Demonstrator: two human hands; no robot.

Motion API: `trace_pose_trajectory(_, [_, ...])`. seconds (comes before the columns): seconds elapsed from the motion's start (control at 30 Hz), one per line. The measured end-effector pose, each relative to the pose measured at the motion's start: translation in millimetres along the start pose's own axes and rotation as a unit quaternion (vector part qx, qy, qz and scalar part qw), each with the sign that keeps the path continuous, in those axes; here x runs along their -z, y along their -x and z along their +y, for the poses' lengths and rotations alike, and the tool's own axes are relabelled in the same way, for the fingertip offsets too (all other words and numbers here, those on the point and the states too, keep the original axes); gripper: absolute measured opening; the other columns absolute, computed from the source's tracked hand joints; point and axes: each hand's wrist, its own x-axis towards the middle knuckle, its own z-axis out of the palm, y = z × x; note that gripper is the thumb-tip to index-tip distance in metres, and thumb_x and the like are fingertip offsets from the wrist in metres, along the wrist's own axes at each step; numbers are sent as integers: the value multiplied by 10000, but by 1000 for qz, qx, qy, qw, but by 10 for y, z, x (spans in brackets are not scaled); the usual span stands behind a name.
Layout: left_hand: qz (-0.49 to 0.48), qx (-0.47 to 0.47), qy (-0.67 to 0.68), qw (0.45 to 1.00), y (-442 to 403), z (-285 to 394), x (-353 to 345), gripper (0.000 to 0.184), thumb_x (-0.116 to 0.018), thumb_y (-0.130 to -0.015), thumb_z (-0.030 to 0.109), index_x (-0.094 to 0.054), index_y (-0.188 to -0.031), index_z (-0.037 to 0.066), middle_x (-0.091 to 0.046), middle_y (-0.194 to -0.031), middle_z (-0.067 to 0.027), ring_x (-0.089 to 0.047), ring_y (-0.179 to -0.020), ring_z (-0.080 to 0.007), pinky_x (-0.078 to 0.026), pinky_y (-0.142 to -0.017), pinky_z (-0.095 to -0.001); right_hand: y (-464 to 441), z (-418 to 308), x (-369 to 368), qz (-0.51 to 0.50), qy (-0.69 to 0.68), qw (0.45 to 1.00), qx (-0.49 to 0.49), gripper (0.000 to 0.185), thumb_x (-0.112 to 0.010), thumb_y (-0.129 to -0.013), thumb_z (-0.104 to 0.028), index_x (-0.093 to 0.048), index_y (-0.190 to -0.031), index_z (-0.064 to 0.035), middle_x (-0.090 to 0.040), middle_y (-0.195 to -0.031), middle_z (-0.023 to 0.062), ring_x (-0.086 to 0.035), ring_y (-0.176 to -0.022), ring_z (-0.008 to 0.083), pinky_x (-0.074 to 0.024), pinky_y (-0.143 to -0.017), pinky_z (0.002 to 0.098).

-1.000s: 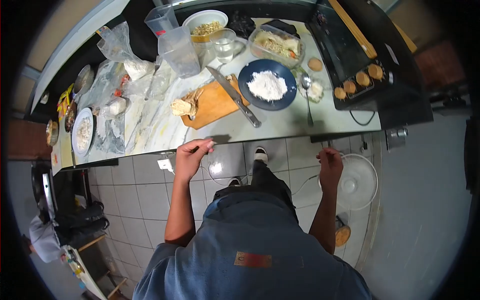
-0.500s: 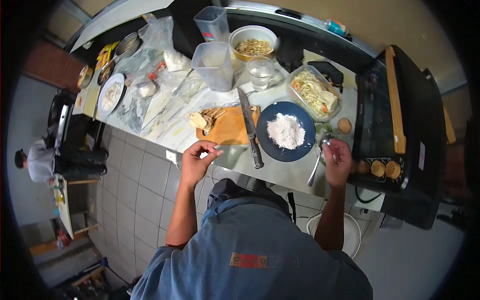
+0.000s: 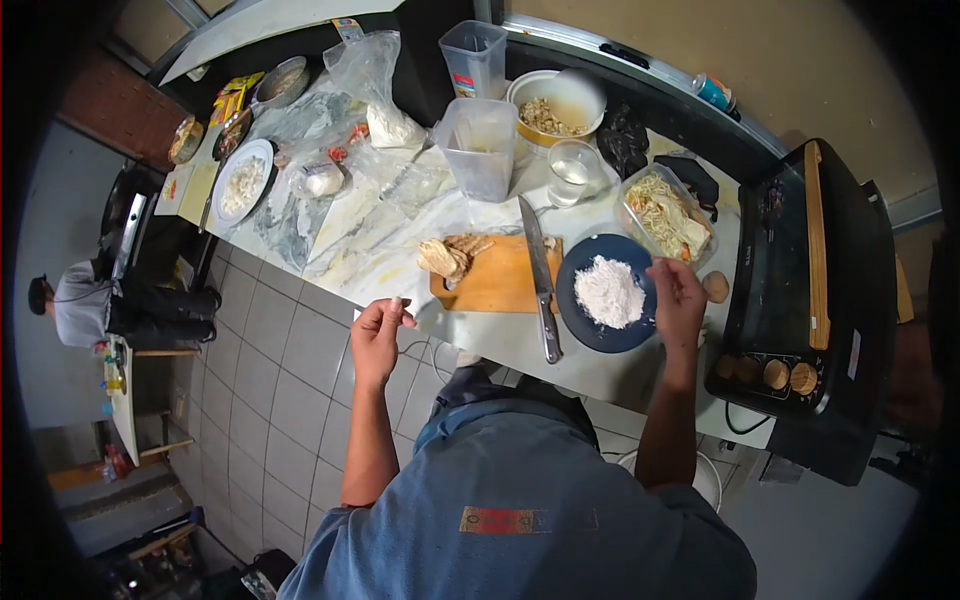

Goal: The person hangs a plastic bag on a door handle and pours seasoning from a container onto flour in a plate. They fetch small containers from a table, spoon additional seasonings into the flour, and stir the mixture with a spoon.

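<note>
My left hand [image 3: 376, 338] is raised in front of the counter edge, thumb and fingers pinched together with a whitish spot at the tips; what they hold, if anything, is too small to name. Beside the dark blue plate [image 3: 577, 331], my right hand [image 3: 681, 306] hovers at its right rim, fingers closed, their contents hidden. White powder [image 3: 609, 291] is heaped on that plate. Left of it, a knife [image 3: 541, 280] lies across the right part of a wooden cutting board [image 3: 497, 287]. Pale, torn-looking food [image 3: 445, 258] rests on the board's left end.
A tub of shredded vegetables [image 3: 665, 215], a glass cup [image 3: 571, 172] and a brown egg [image 3: 715, 287] stand behind or beside the plate. To the right is a black toaster oven [image 3: 790, 290]. Plastic containers [image 3: 478, 150] and a pot [image 3: 556, 104] are at the back. Another person [image 3: 85, 305] stands far left.
My right hand has moved up toward the plate's rim, and the spoon seen below it no longer shows. My left hand's fingers have curled in tighter. The whole view has shifted slightly.
</note>
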Motion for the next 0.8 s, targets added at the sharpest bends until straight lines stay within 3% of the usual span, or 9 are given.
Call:
trace_pose_trajectory(0.17, [-47,1,63,997,-459,-106,458,577,-286,-1032,391,-637,-902,-47,-619,-735,-70,-584,-742,-160,-451,-782,-309,-690,-482,-659,-21,-74,993,91,208,-630,-905,-160,-631,-1013,18,-669,-883,50,-616,-816,97,-476,-742,218])
trace_pose_trajectory(0.23, [-60,1,74,995,-617,-165,700,577,-282,-1033,391,-639,-912,-46,-620,-742,-72,-583,-746,-162,-449,-784,-310,-1178,-747,-1120,-59,-35,994,85,230,-659,-881,-191,-643,-996,8,-675,-861,65,-621,-821,106,-485,-739,237])
trace_pose_trajectory(0.3, [-70,2,80,994,-769,-216,869,569,-280,-1033,385,-643,-951,-46,-617,-766,-72,-572,-772,-158,-439,-778,-303,-1742,-952,-1610,-52,78,985,144,314,-692,-844,-290,-660,-977,-7,-680,-846,96,-633,-807,134,-497,-732,275])
trace_pose_trajectory(0.37, [-61,13,74,995,-897,-259,974,565,-285,-1032,384,-643,-965,-48,-614,-774,-66,-563,-780,-153,-434,-774,-301,-2384,-1043,-2113,-71,141,978,135,463,-689,-796,-450,-681,-955,-15,-686,-819,120,-659,-787,209,-507,-725,320])
trace_pose_trajectory(0.47, [-53,34,77,995,-992,-329,1234,498,-346,-1025,355,-640,-997,-46,-611,-807,-54,-538,-793,-134,-418,-764,-280,-2997,-1165,-2836,-92,199,971,92,504,-636,-817,-497,-682,-895,-2,-683,-752,88,-658,-695,191,-515,-709,326])
trace_pose_trajectory(0.53, [-52,69,48,995,-1023,-409,1443,405,-415,-1013,300,-639,-1011,-38,-615,-830,-57,-534,-791,-119,-412,-757,-260,-3221,-1227,-3171,-152,267,949,-65,548,-576,-838,-535,-663,-863,5,-662,-683,71,-630,-572,161,-522,-602,314])
trace_pose_trajectory(0.63, [-25,75,72,994,-1149,-534,1622,300,-479,-994,241,-637,-980,-14,-637,-900,-63,-538,-797,-99,-423,-754,-249,-3505,-1159,-3464,-181,233,945,-144,490,-519,-876,-458,-625,-894,20,-632,-652,85,-582,-470,136,-462,-428,256])
trace_pose_trajectory(0.8, [-5,93,62,994,-1185,-651,1888,222,-521,-976,204,-627,-966,9,-643,-993,-76,-555,-807,-98,-438,-761,-255,-3424,-981,-3473,-171,179,962,-117,381,-471,-884,-311,-621,-812,32,-634,-626,101,-582,-462,150,-485,-467,278])
